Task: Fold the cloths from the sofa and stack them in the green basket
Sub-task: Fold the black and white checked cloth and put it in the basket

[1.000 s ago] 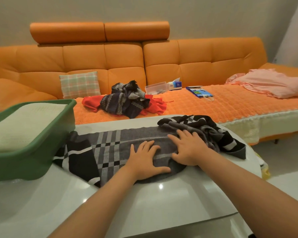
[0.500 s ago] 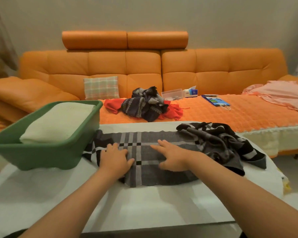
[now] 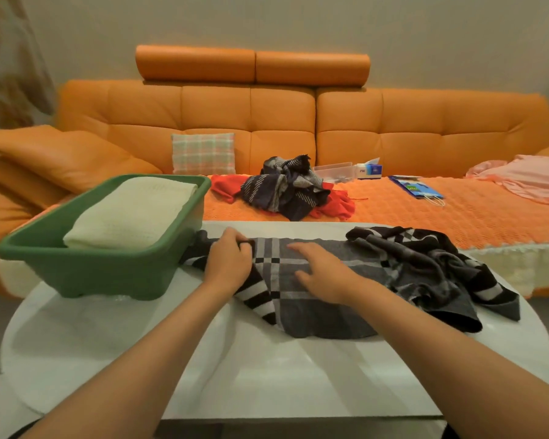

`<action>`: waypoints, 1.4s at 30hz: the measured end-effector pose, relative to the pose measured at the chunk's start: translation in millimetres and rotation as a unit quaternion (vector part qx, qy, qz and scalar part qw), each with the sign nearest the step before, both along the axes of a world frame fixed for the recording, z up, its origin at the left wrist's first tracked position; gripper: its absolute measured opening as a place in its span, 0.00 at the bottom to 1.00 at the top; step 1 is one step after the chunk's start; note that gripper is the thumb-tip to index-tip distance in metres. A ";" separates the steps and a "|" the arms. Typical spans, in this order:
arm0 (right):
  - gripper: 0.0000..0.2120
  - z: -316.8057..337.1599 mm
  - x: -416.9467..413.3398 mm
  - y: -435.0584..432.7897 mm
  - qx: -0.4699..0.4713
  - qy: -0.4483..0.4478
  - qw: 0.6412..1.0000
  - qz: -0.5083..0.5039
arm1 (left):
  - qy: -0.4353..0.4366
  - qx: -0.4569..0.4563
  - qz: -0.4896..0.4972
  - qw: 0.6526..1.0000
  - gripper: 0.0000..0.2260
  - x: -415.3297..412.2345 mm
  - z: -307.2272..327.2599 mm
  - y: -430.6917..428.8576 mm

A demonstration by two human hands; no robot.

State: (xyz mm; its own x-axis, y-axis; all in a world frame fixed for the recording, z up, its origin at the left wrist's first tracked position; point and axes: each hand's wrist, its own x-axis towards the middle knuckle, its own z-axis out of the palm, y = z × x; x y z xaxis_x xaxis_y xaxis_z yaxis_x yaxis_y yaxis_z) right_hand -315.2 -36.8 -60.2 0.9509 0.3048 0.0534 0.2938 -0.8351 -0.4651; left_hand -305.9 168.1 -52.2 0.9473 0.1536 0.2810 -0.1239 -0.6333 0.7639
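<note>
Left hand [image 3: 229, 261] pinches plaid cloth [image 3: 305, 318] far edge (right hand [image 3: 322, 275] flat mid-cloth).

Head view — forward, downward, near table [image 3: 267, 375]

One green basket [image 3: 108, 274], one folded cream cloth [image 3: 130, 213], one checked grey-and-black cloth [image 3: 298, 312], one white table [image 3: 267, 375]. On the one orange sofa [image 3: 282, 122]: one red cloth [image 3: 225, 186], one dark striped bundle [image 3: 282, 191], one pink cloth [image 3: 526, 175], one plaid cushion [image 3: 203, 153], one clear box [image 3: 333, 171], one tissue box [image 3: 370, 169], one blue bag [image 3: 415, 186], two headrests [image 3: 195, 63].
</note>
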 end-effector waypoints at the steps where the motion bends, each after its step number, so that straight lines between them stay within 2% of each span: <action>1: 0.31 1.8 -0.2 -4.6 0.027 -0.027 0.999 -0.014 | -0.017 -0.016 -0.024 0.999 0.03 1.2 7.1 -8.5; 3: 0.37 5.6 -2.2 -13.5 0.063 -0.075 0.995 -0.029 | -0.041 -0.038 -0.087 0.995 0.06 -0.5 16.7 -27.2; 5: 0.41 6.0 -4.8 -24.0 0.064 -0.114 0.990 -0.042 | -0.031 -0.069 -0.190 0.979 0.11 -5.4 14.9 -43.8; 6: 0.39 3.9 -5.0 -30.1 0.052 -0.132 0.989 -0.050 | -0.016 -0.060 -0.238 0.969 0.11 -8.6 10.3 -50.5; 8: 0.26 -0.4 -4.5 -42.4 0.001 -0.148 0.987 -0.066 | 0.013 -0.003 -0.296 0.955 0.10 -16.4 -1.4 -60.3; 10: 0.14 -4.1 -4.9 -52.1 -0.059 -0.130 0.986 -0.084 | 0.006 0.052 -0.306 0.951 0.08 -23.3 -12.6 -64.4; 11: 0.12 -6.1 -6.0 -54.7 -0.075 -0.116 0.986 -0.095 | -0.011 0.094 -0.294 0.951 0.08 -25.0 -17.6 -63.9; 14: 0.15 -9.6 -10.5 -59.9 -0.097 -0.111 0.983 -0.110 | -0.024 0.252 -0.270 0.929 0.25 -29.8 -26.2 -58.5; 15: 0.16 -9.6 -10.9 -62.3 -0.102 -0.114 0.982 -0.106 | -0.001 0.270 -0.270 0.924 0.28 -31.5 -27.4 -57.3; 17: 0.17 -5.2 -11.6 -67.3 -0.094 -0.135 0.983 -0.083 | 0.028 0.277 -0.266 0.923 0.29 -34.3 -28.6 -56.9; 19: 0.16 1.0 -9.3 -76.5 -0.066 -0.238 0.968 -0.038 | 0.026 0.273 -0.242 0.931 0.27 -35.2 -25.5 -56.8; 21: 0.13 9.1 -11.1 -86.4 -0.065 -0.364 0.929 0.006 | 0.010 0.250 -0.231 0.940 0.25 -33.7 -17.7 -54.0; 23: 0.11 18.2 -20.1 -94.8 -0.115 -0.407 0.904 0.063 | 0.037 0.239 -0.259 0.935 0.23 -32.7 -9.6 -48.5; 24: 0.11 22.6 -28.1 -96.2 -0.149 -0.381 0.908 0.091 | 0.076 0.244 -0.286 0.923 0.20 -33.5 -6.0 -45.3; 25: 0.11 24.8 -36.2 -95.6 -0.180 -0.316 0.925 0.111 | 0.130 0.251 -0.317 0.906 0.17 -35.7 -2.7 -42.8; 27: 0.11 23.6 -49.2 -90.5 -0.221 -0.127 0.959 0.126 | 0.232 0.250 -0.366 0.866 0.11 -43.1 2.8 -41.6; 28: 0.12 22.1 -52.6 -88.3 -0.225 -0.031 0.967 0.117 | 0.253 0.239 -0.372 0.861 0.10 -45.7 5.1 -42.5; 29: 0.13 19.7 -53.4 -87.9 -0.203 0.062 0.972 0.106 | 0.253 0.225 -0.368 0.866 0.09 -46.5 6.8 -43.1; 31: 0.15 21.1 -51.8 -89.6 -0.072 0.196 0.976 0.067 | 0.217 0.195 -0.342 0.893 0.09 -44.1 8.9 -43.9; 32: 0.15 23.0 -48.3 -91.5 -0.003 0.207 0.978 0.037 | 0.185 0.184 -0.324 0.909 0.09 -40.8 8.9 -44.3; 34: 0.14 23.7 -34.5 -95.3 0.072 0.144 0.986 -0.044 | 0.117 0.184 -0.282 0.934 0.09 -32.0 7.7 -45.3; 37: 0.11 18.7 -7.2 -94.7 0.030 0.013 0.989 -0.143 | 0.053 0.200 -0.226 0.952 0.10 -7.4 1.5 -48.2; 40: 0.14 9.0 23.9 -91.8 -0.013 -0.017 0.982 -0.186 | 0.025 0.225 -0.194 0.954 0.12 30.5 -9.3 -49.5; 42: 0.14 2.1 47.8 -88.4 -0.053 -0.004 0.978 -0.203 | 0.024 0.251 -0.186 0.950 0.13 57.1 -17.7 -49.7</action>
